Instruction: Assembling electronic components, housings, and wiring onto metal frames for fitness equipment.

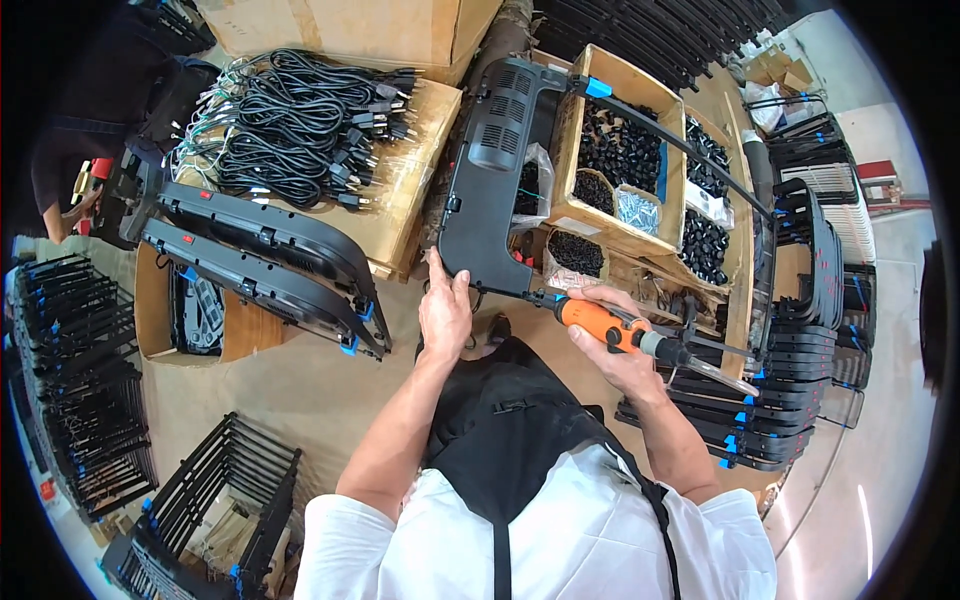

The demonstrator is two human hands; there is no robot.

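Observation:
A black plastic housing (480, 235) with vent slots stands in front of me as part of a long black frame (680, 140) with blue corner pieces. My left hand (445, 315) holds the housing's near corner, index finger along its side and thumb on its face. The fingers beneath are hidden. My right hand (625, 360) is wrapped round an orange power screwdriver (597, 323). Its front end points left, close to the housing's near right corner; whether the tip touches a screw is too small to tell. A grey fitting and line trail from its rear.
Black power cords (290, 130) lie heaped on a cardboard-covered surface at left. Wooden bins (565, 165) of small black parts and silver screws stand at right. Two finished-looking black housings (270, 240) lean at left. Stacked black frames (790, 380) flank both sides. A co-worker's hand (65, 220) shows far left.

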